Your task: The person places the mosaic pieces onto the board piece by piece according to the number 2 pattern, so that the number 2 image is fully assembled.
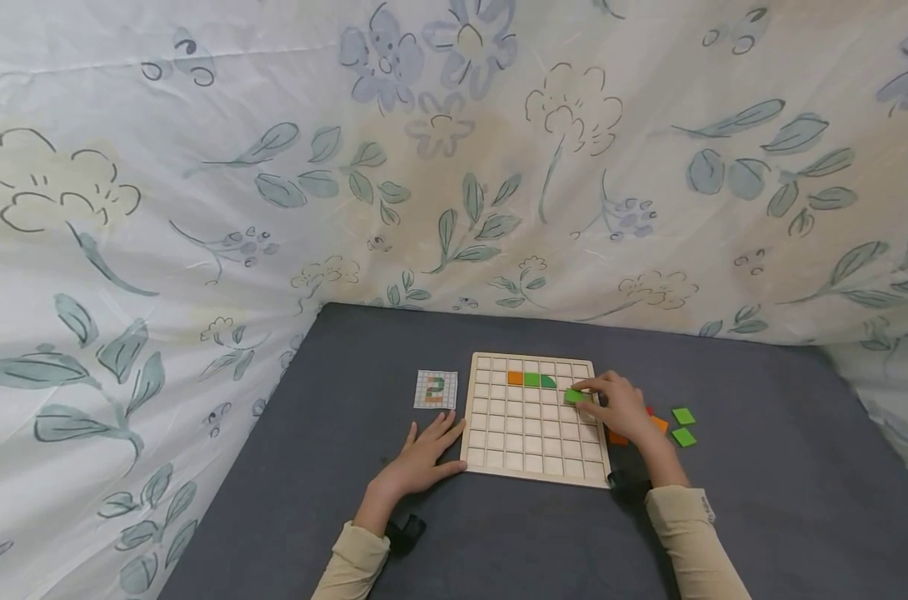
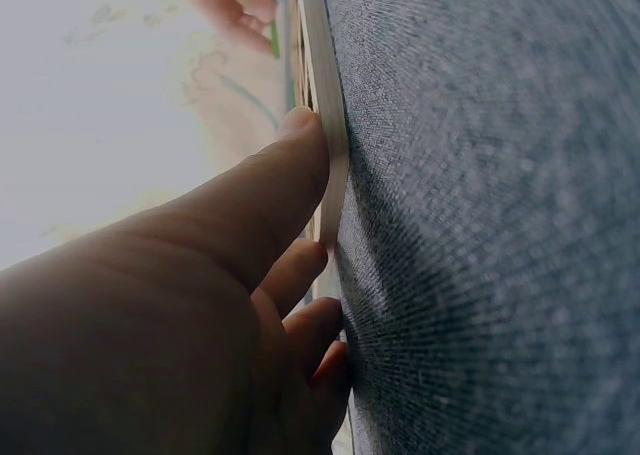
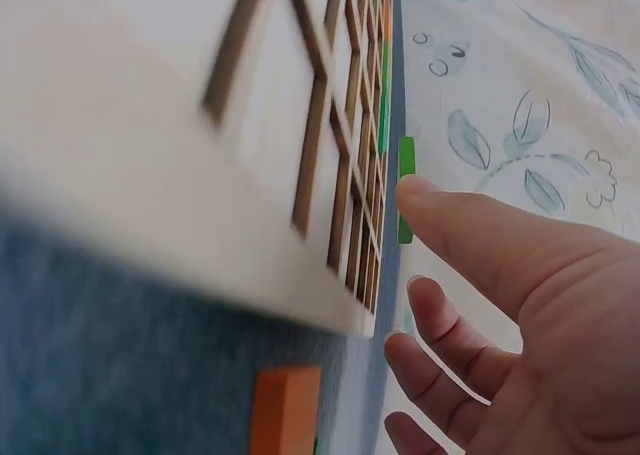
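Note:
A wooden grid board [image 1: 533,433] lies on the dark tabletop. In one of its upper rows sit an orange square tile [image 1: 516,378], a green square tile [image 1: 531,380] and a darker green round-edged tile [image 1: 547,382]. My right hand [image 1: 619,406] pinches another green tile [image 3: 406,155] between thumb and fingers, raised over the board's right side. My left hand [image 1: 421,459] lies spread at the left edge, its thumb [image 2: 280,180] touching the board's side. Just above the left fingertips is a small pattern card [image 1: 435,390] with a gridded figure like a 2.
Right of the board lie loose green tiles [image 1: 683,417] and an orange piece [image 3: 285,410], some partly hidden behind my right hand and wrist. A floral curtain [image 1: 499,208] hangs along the back and left of the table [image 1: 514,550].

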`<state>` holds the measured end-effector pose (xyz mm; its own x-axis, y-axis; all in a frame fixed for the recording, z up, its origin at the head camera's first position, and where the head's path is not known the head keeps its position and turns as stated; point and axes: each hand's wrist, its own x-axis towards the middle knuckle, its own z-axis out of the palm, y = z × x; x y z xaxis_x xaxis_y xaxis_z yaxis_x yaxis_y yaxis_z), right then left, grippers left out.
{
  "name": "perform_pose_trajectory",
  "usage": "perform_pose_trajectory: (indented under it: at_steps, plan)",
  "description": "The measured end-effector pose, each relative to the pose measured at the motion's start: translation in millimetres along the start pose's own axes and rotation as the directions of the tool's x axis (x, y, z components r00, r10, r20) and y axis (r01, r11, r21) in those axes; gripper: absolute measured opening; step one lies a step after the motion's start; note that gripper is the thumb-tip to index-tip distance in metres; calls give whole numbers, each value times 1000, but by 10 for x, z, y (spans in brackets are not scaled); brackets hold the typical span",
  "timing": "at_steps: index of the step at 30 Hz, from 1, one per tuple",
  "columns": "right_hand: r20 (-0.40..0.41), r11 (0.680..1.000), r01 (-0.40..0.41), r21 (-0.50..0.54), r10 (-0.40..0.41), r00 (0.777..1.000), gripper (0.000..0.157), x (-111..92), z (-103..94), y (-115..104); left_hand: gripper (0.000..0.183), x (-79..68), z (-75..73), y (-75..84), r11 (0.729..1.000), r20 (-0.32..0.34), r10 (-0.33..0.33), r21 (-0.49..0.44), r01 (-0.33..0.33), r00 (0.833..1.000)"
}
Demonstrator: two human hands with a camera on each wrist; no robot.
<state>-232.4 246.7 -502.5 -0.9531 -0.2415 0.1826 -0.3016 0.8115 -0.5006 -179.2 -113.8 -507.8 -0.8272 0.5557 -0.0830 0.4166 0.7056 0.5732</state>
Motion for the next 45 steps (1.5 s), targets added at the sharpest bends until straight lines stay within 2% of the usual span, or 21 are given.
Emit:
perform_pose_trajectory:
  at_steps: [7,18,34,45]
  plan:
    - [12,1000,15,12,-15,1000,29,64,18,-121,67,3,-1,0,1000,1,-1,1,1,1000]
    - [60,1000,1,20,-2,998,29,155,93,-155,67,13,16,-15,1000,2,-1,5,1,1000]
    - [51,998,49,49,-52,997,28,219,186,-212,67,8,6,-22,1000,6,3,5,-3,1000]
    - [48,998,37,60,-40,998,27,243,220,-208,67,6,-13,-18,1000,6,1,3,-1,1000]
